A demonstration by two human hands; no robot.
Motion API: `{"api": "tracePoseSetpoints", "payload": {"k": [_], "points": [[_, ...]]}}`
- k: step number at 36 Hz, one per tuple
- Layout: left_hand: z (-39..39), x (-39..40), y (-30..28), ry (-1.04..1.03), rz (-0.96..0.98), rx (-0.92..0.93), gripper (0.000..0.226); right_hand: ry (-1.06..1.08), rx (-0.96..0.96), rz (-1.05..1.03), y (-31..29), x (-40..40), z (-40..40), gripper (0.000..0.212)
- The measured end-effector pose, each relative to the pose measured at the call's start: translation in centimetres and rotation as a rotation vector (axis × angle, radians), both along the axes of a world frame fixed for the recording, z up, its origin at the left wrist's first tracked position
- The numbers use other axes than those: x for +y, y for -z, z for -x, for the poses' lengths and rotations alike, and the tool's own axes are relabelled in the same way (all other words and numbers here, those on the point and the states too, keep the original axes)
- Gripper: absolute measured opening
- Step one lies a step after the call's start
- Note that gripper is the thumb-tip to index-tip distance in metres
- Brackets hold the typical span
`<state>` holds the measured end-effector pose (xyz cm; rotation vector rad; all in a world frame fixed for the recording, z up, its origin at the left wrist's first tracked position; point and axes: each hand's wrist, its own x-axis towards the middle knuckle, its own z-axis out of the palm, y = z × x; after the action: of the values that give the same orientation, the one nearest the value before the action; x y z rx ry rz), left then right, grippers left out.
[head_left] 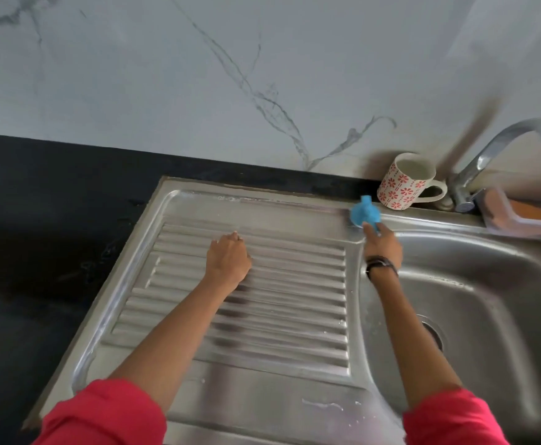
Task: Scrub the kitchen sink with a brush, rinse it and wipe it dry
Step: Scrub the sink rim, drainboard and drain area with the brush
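- My right hand (383,244) grips the blue brush (364,214), fingers curled round its handle, head down on the back ledge of the sink (262,399), at the corner where drainboard meets basin.
- The mug (405,181) stands just beside the brush on the table (38,220); a wide stroke could knock it over, or tip it into the basin.
- My left hand (229,260) rests on the drainboard ribs, holding nothing, fingers loosely bent. The steel looks wet and streaked with suds, so if I lean hard that hand could slide.
- The tap (500,149) and a soap tray (519,216) sit near on the right (tight corner); the brush could catch them.
- The sink is dull steel, ribbed on the left, with whitish film along the rims and droplets at the front edge. I judge scrubbing is under way, rinse and wipe not yet done.
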<state>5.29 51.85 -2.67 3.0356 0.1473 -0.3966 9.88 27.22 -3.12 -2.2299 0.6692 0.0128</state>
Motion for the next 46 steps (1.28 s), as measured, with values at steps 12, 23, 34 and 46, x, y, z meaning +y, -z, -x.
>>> {"api": "tracePoseSetpoints", "payload": {"k": [12, 23, 34, 46], "points": [[1.6, -11.5, 3.2, 0.361, 0.192, 0.124, 0.088, -0.338, 0.042, -0.102, 0.0, 3.1, -1.1, 0.039], [1.9, -15.0, 3.4, 0.347, 0.009, 0.121, 0.085, -0.141, 0.086, 0.036, 0.5, -11.7, -0.4, 0.044], [0.7, -17.9, 1.3, 0.152, -0.029, 0.228, 0.086, -0.369, 0.059, 0.051, -0.5, -6.3, 0.0, 0.037], [-0.1, -20.5, 0.0, 0.138, -0.332, 0.304, 0.087, -0.147, 0.073, 0.184, -0.5, -20.1, 1.6, 0.043]]}}
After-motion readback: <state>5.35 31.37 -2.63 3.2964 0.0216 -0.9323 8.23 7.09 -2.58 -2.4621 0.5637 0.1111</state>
